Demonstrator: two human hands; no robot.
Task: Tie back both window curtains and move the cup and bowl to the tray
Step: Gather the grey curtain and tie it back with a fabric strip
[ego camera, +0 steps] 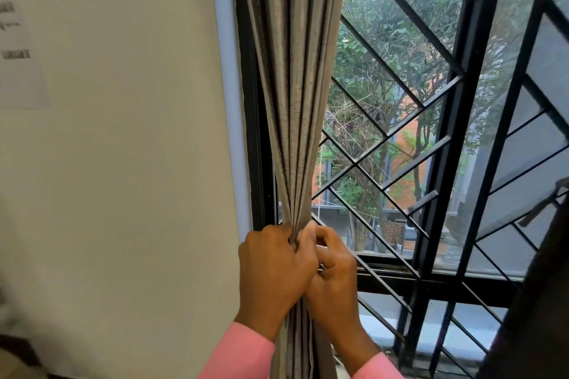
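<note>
While the gathered curtain (pixel 292 86) runs straight up toward twelve o'clock, both hands pinch it shut at its waist: the left hand (pixel 272 274) wraps the folds, the right hand (pixel 334 271) touches it at three o'clock (any tie is hidden). Neither cup nor bowl shows.

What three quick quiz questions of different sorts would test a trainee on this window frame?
1. True or false: both hands grip the gathered grey pleated curtain.
2. Which hand is nearer the pale wall: A left hand, B right hand?
3. Fill in: the person's sleeves are ____.

Key: 1 true; 2 A; 3 pink.
</note>
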